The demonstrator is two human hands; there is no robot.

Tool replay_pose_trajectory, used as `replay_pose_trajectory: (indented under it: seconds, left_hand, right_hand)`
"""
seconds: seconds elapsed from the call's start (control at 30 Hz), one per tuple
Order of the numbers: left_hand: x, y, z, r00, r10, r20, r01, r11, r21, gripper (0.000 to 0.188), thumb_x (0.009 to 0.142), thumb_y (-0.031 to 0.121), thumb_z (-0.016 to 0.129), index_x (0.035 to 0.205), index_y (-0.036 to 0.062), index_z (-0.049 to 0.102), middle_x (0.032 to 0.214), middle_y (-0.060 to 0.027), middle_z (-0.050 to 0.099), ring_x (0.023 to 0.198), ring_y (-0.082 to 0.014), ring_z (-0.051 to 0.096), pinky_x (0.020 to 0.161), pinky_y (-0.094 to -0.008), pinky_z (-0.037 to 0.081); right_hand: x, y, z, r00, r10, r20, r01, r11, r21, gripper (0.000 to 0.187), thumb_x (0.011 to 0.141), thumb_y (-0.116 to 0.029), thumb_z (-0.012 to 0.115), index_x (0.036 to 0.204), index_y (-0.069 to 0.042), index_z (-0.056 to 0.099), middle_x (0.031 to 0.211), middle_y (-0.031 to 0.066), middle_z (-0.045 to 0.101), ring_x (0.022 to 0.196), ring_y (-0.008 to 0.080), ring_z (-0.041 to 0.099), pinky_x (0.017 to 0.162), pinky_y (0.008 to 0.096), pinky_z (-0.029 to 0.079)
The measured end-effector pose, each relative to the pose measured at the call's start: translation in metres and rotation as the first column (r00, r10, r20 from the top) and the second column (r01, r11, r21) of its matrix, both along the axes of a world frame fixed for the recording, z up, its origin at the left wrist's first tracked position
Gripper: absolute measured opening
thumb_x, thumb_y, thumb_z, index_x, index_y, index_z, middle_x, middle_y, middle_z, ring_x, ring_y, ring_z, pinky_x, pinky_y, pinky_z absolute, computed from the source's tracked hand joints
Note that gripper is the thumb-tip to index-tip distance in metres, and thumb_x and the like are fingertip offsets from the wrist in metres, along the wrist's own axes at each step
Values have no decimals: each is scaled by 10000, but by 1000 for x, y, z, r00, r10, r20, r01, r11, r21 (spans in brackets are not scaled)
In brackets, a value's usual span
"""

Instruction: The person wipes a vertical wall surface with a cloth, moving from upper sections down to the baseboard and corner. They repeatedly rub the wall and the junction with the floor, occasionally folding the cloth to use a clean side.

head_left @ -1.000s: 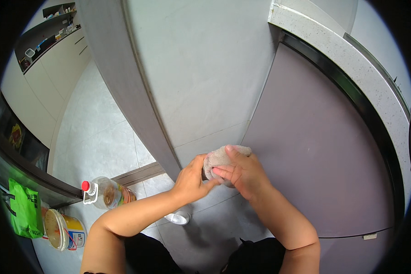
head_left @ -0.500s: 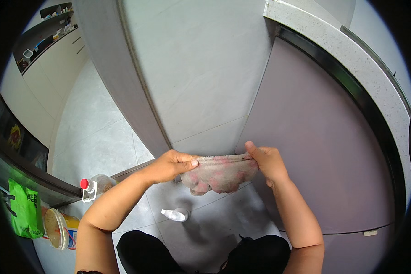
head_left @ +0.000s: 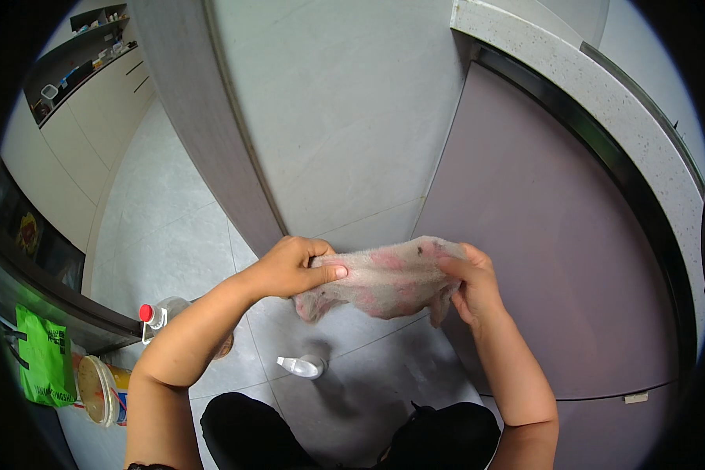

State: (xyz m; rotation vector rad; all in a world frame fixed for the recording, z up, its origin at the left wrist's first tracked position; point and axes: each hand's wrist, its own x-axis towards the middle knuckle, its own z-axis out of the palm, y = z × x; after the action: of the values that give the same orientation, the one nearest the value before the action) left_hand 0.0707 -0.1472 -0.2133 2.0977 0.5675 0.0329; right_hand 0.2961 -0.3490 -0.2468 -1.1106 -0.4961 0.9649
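Note:
A grey cloth (head_left: 384,278) with faded pink patches and a few dark spots is stretched between my two hands above the floor. My left hand (head_left: 294,266) pinches its left end, thumb lying on top. At the other end my right hand (head_left: 474,283) grips the cloth, its fingers partly covered by a fold. The lower edge hangs loose in uneven folds. Below the cloth a white spray bottle (head_left: 304,366) stands on the grey tiled floor (head_left: 262,345), its nozzle pointing left.
Close on the right rises a mauve cabinet panel (head_left: 556,235) under a speckled white countertop (head_left: 603,86). A grey door frame (head_left: 204,125) stands ahead-left. By my left arm are a clear jug with a red cap (head_left: 146,313), a bucket (head_left: 98,392) and a green bag (head_left: 45,356).
The cloth has been lifted slightly and turned so more of its flat face shows. My left hand rose a little; my right hand shifted outward and changed its grip, thumb now lower.

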Motion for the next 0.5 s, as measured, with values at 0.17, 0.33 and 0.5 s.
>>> replay_pose_trajectory:
  seconds: [0.17, 0.33, 0.5]
  left_hand:
    - [-7, 13, 7, 990, -91, 106, 108, 981, -162, 232, 862, 164, 782, 1013, 1, 716, 887, -17, 707, 840, -86, 639, 722, -257, 498]
    - [-2, 25, -10, 993, -122, -4, 120, 983, -138, 190, 842, 21, 733, 1024, -23, 706, 937, -25, 698, 876, -112, 624, 780, -292, 504]
    - [-7, 24, -7, 973, -229, 20, 229, 973, 23, 253, 775, 21, 758, 1022, 7, 707, 958, -73, 664, 884, -200, 644, 779, -335, 514]
  right_hand:
    - [-7, 2, 9, 902, 144, -406, -42, 967, 251, 328, 945, -199, 587, 1192, 16, 615, 1124, 168, 664, 1019, 265, 640, 938, 396, 509]
    - [5, 18, -21, 946, 172, -275, -180, 984, -4, 437, 933, -156, 623, 1320, 31, 544, 1210, 173, 640, 1043, 236, 645, 917, 379, 524]
    - [-3, 10, -13, 916, 384, 114, -305, 854, -421, 395, 880, -109, 694, 1249, 15, 621, 1052, 135, 692, 891, 198, 664, 798, 363, 552]
